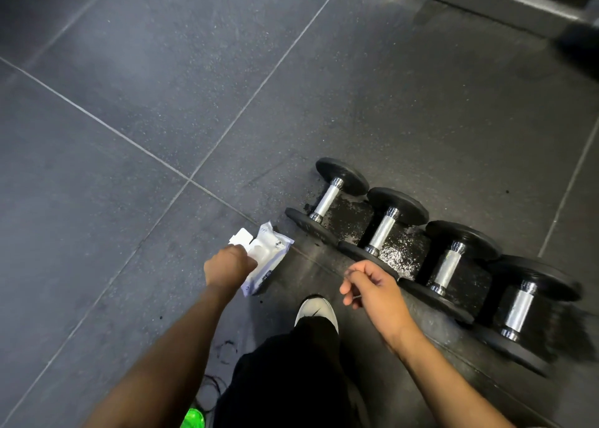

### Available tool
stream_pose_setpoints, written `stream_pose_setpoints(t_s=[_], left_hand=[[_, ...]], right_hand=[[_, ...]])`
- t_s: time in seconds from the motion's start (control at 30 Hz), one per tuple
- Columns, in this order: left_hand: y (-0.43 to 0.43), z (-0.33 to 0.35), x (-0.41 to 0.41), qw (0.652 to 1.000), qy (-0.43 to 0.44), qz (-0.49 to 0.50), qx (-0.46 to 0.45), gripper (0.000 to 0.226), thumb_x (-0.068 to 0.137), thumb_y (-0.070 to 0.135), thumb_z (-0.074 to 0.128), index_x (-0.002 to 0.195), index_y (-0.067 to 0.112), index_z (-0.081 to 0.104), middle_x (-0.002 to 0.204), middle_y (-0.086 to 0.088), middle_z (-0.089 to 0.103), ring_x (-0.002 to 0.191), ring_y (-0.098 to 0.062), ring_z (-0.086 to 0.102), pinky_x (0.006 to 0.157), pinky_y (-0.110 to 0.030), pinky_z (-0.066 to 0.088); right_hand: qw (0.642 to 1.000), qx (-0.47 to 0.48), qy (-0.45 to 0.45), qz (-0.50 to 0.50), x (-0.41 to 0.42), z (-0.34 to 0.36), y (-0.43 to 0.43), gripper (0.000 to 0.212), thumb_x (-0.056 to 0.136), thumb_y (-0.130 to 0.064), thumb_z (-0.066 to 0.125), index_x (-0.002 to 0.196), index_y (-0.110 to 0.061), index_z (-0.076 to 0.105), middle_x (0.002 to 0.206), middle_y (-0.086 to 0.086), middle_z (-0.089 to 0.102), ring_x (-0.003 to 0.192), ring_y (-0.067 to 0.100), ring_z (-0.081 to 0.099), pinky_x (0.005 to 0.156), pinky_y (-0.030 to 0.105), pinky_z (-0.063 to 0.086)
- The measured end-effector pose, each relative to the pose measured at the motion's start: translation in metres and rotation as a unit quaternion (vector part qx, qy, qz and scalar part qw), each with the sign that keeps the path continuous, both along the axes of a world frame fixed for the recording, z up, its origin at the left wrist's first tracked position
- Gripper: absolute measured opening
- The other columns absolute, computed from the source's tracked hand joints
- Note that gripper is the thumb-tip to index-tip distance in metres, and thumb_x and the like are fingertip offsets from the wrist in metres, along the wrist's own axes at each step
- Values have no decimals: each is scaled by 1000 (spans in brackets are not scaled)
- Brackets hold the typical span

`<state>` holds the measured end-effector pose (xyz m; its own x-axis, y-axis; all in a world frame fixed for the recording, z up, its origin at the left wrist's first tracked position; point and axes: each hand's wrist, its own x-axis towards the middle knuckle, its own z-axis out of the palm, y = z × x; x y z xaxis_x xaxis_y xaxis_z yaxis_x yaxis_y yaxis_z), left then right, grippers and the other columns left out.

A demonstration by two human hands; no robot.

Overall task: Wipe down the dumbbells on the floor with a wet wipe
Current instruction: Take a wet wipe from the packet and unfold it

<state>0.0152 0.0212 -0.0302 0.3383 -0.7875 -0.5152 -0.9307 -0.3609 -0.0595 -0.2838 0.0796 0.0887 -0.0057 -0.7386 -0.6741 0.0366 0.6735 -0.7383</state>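
Observation:
Several black dumbbells with chrome handles lie side by side in a diagonal row on the dark rubber floor, from the leftmost dumbbell (327, 200) to the rightmost dumbbell (518, 311). A white pack of wet wipes (267, 259) lies on the floor left of the row, its flap lifted. My left hand (228, 268) is at the pack's near edge, fingers curled and pinching a white wipe at the opening. My right hand (372, 290) hovers above the floor just in front of the second dumbbell (384, 230), fingers loosely curled, holding nothing.
My white shoe (316, 311) and black trouser leg stand between my two arms. A grey metal frame base (492, 3) with a bolted foot plate runs along the top right. Wet specks mark the mat (402, 249) under the dumbbells. A green object (193, 419) shows at the bottom edge.

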Motion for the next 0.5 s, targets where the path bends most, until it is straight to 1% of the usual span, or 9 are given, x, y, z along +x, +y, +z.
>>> stream_pose_setpoints(t_s=[0.07,0.1,0.17,0.23,0.27,0.33,0.4,0.43,0.5], left_hand=[[0,16,4,998,41,38,-18,23,89,42,67,93,20,72,93,-1,71,87,-29,71,74,-30,50],[-2,25,6,993,84,74,-41,21,87,41,71,87,20,71,84,0,69,83,-28,69,71,-29,49],[-6,45,6,963,205,152,-84,18,85,28,76,72,19,68,65,4,62,71,-21,60,64,-27,47],[-10,70,3,929,300,188,-107,20,85,20,76,66,20,69,57,12,60,66,-15,56,69,-29,50],[-14,87,0,909,345,203,-115,17,85,19,75,68,19,71,60,12,63,67,-14,57,75,-32,51],[-21,124,-10,863,435,228,-114,11,82,18,70,79,10,76,75,1,69,78,-19,61,85,-40,55],[-28,165,-27,819,515,233,-94,29,79,19,67,96,-4,73,87,-16,66,89,-27,62,94,-47,55],[-31,184,-36,799,551,228,-82,35,81,18,67,103,-9,70,91,-20,65,92,-30,64,95,-47,57],[-34,223,-57,769,603,198,-76,21,94,8,61,102,-10,67,94,-23,70,90,-29,72,88,-38,64]], right_hand=[[1000,-7,-4,-2,-2,9,2,19,100,-7,55,83,-9,62,73,7,70,62,20,57,58,28,45],[1000,-11,-5,-3,-3,13,4,19,100,-7,55,83,-9,62,73,8,70,62,20,57,58,28,44],[1000,-19,-7,-10,-5,23,7,18,100,-6,54,83,-8,61,71,7,69,61,20,57,56,28,43],[1000,-25,-9,-14,-8,34,9,18,101,-6,54,84,-8,61,71,7,69,60,20,56,55,27,43],[999,-30,-12,-15,-10,41,10,18,101,-6,53,85,-7,61,70,8,68,60,21,56,55,27,42],[999,-42,-18,-22,-15,57,12,17,101,-5,53,86,-6,61,70,9,68,60,22,56,56,29,42],[998,-56,-24,-32,-23,79,15,15,101,-5,54,87,-5,62,71,10,68,62,25,56,59,32,43],[997,-63,-25,-35,-26,88,16,15,101,-6,55,87,-5,62,72,10,68,64,25,56,61,34,43],[995,-85,-22,-38,-33,110,18,16,101,-7,55,86,-5,63,72,9,69,66,25,58,65,36,44]])
